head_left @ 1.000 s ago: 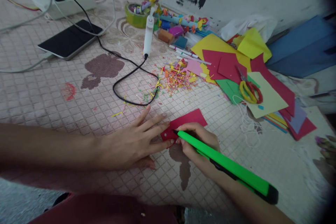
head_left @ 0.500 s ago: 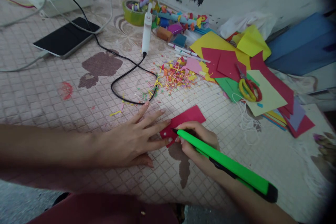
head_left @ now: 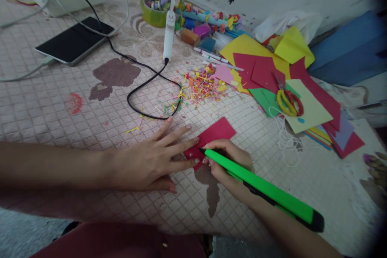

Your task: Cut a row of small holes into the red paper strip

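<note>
My left hand (head_left: 146, 163) lies flat with its fingers spread, and the fingertips press the left end of a red strip of paper or foam sheet (head_left: 218, 132) against the tablecloth. Gripped in my right hand (head_left: 232, 161) is a green utility knife (head_left: 266, 185) with a black end. Its dark, narrow tip touches the strip just right of my left fingertips. Near that tip a small pale spot shows on the strip. The knife's body slants back over my right wrist.
Coloured scraps (head_left: 207, 86) and a black cable loop (head_left: 128, 98) from a white glue gun (head_left: 169, 36) lie beyond my hands. Scissors (head_left: 287, 102) rest on coloured sheets (head_left: 314, 105) at right, beside white string (head_left: 284, 141). A tablet (head_left: 74, 42) lies at left.
The strip's far end has turned slightly upward in view, and the knife's back end has shifted a little to the right. Both hands keep nearly the same place and hold.
</note>
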Tool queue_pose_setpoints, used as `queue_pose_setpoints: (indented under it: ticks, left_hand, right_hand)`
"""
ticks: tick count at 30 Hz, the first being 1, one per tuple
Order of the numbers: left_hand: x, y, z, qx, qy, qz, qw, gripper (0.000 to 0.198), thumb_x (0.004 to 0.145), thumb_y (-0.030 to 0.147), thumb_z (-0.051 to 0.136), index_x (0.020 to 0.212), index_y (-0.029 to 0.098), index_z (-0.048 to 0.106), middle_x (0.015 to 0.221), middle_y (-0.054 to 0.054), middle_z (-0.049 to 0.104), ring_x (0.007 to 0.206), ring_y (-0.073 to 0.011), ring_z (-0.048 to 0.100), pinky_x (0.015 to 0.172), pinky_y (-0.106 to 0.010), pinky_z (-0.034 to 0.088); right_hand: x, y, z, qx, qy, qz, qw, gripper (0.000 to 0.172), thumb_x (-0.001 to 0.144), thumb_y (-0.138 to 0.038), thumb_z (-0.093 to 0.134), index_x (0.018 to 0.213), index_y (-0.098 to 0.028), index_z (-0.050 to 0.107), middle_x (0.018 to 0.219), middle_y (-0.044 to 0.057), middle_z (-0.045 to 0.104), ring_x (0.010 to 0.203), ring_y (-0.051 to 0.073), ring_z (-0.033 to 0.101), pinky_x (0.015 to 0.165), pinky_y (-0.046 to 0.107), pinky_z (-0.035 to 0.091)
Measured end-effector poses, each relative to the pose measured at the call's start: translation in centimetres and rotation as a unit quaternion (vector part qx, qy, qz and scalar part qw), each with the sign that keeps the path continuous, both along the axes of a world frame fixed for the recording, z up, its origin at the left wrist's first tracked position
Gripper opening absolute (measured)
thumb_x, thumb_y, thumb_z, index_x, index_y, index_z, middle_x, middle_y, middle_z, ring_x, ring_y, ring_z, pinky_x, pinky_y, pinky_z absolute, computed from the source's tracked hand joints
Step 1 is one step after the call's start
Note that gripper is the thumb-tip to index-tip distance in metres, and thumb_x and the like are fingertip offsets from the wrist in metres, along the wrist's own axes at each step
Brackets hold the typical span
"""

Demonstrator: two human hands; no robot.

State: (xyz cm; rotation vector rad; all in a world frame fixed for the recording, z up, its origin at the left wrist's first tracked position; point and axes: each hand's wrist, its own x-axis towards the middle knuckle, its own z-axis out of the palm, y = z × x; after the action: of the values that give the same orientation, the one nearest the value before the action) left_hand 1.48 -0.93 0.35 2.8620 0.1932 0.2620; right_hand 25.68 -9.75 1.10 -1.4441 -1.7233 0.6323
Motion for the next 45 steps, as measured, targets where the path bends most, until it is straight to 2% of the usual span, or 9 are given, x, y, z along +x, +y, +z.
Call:
queue_pose_setpoints:
  ticks: [4, 9, 14, 18, 25, 29, 34, 42, 45]
  left_hand:
    - [0.20, -0.25, 0.25, 0.009, 0.000, 0.010, 1.000, 0.063, 0.092, 0.053, 0.071, 0.147, 0.027, 0.056, 0.160, -0.016, 0.046, 0.151, -0.0486, 0.032, 0.118, -0.078, 0.019]
    - [0.25, -0.58, 0.50, 0.016, 0.001, 0.026, 1.000, 0.063, 0.091, 0.051, 0.074, 0.147, 0.028, 0.056, 0.159, -0.014, 0.047, 0.150, -0.0468, 0.034, 0.120, -0.077, 0.016]
    - [0.44, -0.96, 0.47, 0.025, 0.004, 0.035, 0.999, 0.065, 0.090, 0.054, 0.074, 0.147, 0.028, 0.056, 0.157, -0.015, 0.048, 0.148, -0.0484, 0.038, 0.118, -0.078, 0.020]
    - [0.46, -0.86, 0.33, 0.025, 0.001, 0.035, 0.999, 0.065, 0.091, 0.054, 0.072, 0.148, 0.028, 0.055, 0.158, -0.015, 0.048, 0.146, -0.0466, 0.041, 0.119, -0.078, 0.018]
    - [0.06, -0.23, 0.14, -0.001, -0.005, 0.006, 1.000, 0.055, 0.095, 0.049, 0.069, 0.143, 0.025, 0.058, 0.162, -0.017, 0.042, 0.149, -0.0481, 0.035, 0.117, -0.079, 0.021]
    - [0.14, -0.42, 0.26, -0.004, 0.002, 0.019, 1.000, 0.056, 0.093, 0.048, 0.072, 0.143, 0.026, 0.059, 0.161, -0.016, 0.044, 0.149, -0.0513, 0.033, 0.116, -0.080, 0.022]
    - [0.18, -0.70, 0.31, 0.000, -0.002, 0.027, 1.000, 0.061, 0.091, 0.048, 0.075, 0.145, 0.027, 0.057, 0.160, -0.014, 0.045, 0.152, -0.0483, 0.030, 0.119, -0.078, 0.018]
    - [0.33, -0.83, 0.10, 0.019, 0.010, 0.032, 0.999, 0.060, 0.091, 0.052, 0.073, 0.144, 0.029, 0.058, 0.160, -0.014, 0.045, 0.147, -0.0521, 0.036, 0.114, -0.081, 0.026]
    - [0.25, -0.65, 0.12, 0.014, 0.007, 0.027, 1.000, 0.061, 0.092, 0.051, 0.072, 0.147, 0.029, 0.055, 0.161, -0.015, 0.044, 0.148, -0.0524, 0.035, 0.114, -0.082, 0.025]
  right_hand:
    - [-0.01, -0.04, 0.17, -0.011, 0.004, 0.003, 1.000, 0.029, 0.078, -0.009, 0.058, 0.099, -0.026, 0.067, 0.077, -0.005, 0.073, 0.063, 0.012, 0.070, 0.059, 0.023, 0.053]
    - [-0.15, -0.30, 0.08, -0.021, 0.013, -0.012, 1.000, 0.028, 0.078, -0.010, 0.060, 0.099, -0.026, 0.068, 0.076, -0.004, 0.073, 0.063, 0.013, 0.070, 0.060, 0.025, 0.054]
    - [-0.23, -0.36, 0.11, -0.014, 0.008, -0.019, 1.000, 0.027, 0.077, -0.011, 0.058, 0.097, -0.026, 0.068, 0.075, -0.005, 0.072, 0.061, 0.013, 0.068, 0.057, 0.024, 0.052]
    - [-0.09, -0.40, 0.00, -0.013, 0.000, -0.014, 1.000, 0.030, 0.077, -0.010, 0.058, 0.100, -0.027, 0.068, 0.077, -0.005, 0.073, 0.062, 0.012, 0.069, 0.059, 0.024, 0.053]
    - [-0.13, -0.69, -0.48, -0.023, 0.011, -0.021, 0.999, 0.032, 0.077, -0.009, 0.059, 0.102, -0.027, 0.068, 0.080, -0.004, 0.075, 0.066, 0.013, 0.071, 0.062, 0.026, 0.055]
    - [-0.28, -0.72, -0.53, -0.020, -0.002, -0.037, 0.999, 0.031, 0.077, -0.009, 0.061, 0.102, -0.027, 0.068, 0.080, -0.005, 0.075, 0.065, 0.012, 0.070, 0.061, 0.024, 0.054]
    - [-0.41, -0.63, 0.02, -0.003, -0.018, -0.029, 0.999, 0.027, 0.079, -0.011, 0.059, 0.100, -0.026, 0.068, 0.079, -0.004, 0.075, 0.064, 0.012, 0.071, 0.059, 0.023, 0.054]
    - [-0.29, -0.69, -0.09, 0.000, -0.020, -0.021, 1.000, 0.029, 0.078, -0.010, 0.058, 0.100, -0.026, 0.067, 0.080, -0.004, 0.075, 0.065, 0.012, 0.071, 0.061, 0.024, 0.055]
    - [-0.17, -0.79, -0.40, -0.006, -0.011, -0.023, 1.000, 0.030, 0.079, -0.010, 0.059, 0.102, -0.027, 0.067, 0.082, -0.004, 0.075, 0.067, 0.012, 0.071, 0.063, 0.024, 0.056]
